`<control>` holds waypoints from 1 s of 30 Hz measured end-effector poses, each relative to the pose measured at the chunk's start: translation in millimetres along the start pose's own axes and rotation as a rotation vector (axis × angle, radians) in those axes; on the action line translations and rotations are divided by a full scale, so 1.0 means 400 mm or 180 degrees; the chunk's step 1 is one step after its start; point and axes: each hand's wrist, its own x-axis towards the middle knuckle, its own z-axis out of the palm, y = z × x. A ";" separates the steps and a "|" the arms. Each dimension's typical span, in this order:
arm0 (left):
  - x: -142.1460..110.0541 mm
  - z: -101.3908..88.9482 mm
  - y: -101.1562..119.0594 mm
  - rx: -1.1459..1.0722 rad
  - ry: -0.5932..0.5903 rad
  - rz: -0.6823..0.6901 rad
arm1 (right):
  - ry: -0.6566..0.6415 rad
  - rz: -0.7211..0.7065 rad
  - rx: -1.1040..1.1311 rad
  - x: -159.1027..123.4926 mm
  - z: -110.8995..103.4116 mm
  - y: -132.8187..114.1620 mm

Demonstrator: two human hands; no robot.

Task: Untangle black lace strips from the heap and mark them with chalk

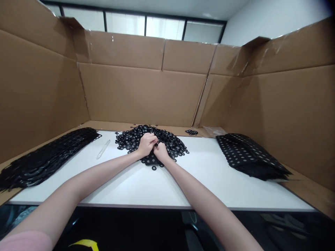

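Note:
Both hands meet over a broad heap of flat black rings (pixel 128 139) at the middle of the white table. My left hand (pixel 147 143) is closed, its fingertips pinched on a small black piece between the hands. Right beside it, my right hand (pixel 161 152) is closed too, gripping at the same small black piece. Fingers hide most of that piece, so its exact shape cannot be made out. Just below the hands, one loose black ring (pixel 154 168) lies flat at the heap's near edge.
A long pile of black perforated strips (pixel 52 153) lies at the left. Between it and the heap is a slim whitish pen-like tool (pixel 103 149). Black sheets with round holes (pixel 243 153) are stacked at the right. A small ring cluster (pixel 191 132) sits near the cardboard wall (pixel 141 94).

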 end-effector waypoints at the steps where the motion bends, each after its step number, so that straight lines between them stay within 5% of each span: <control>1: 0.000 -0.001 -0.002 -0.0042 -0.0017 -0.0022 | -0.0012 -0.0006 0.0013 0.000 -0.001 0.000; 17: 0.015 0.001 -0.013 -0.0069 0.0043 -0.0090 | -0.0051 -0.0080 0.0403 0.000 0.006 0.006; 30: 0.023 -0.038 0.000 -0.0282 -0.0347 0.0008 | -0.0056 0.0009 0.1024 0.004 0.000 0.013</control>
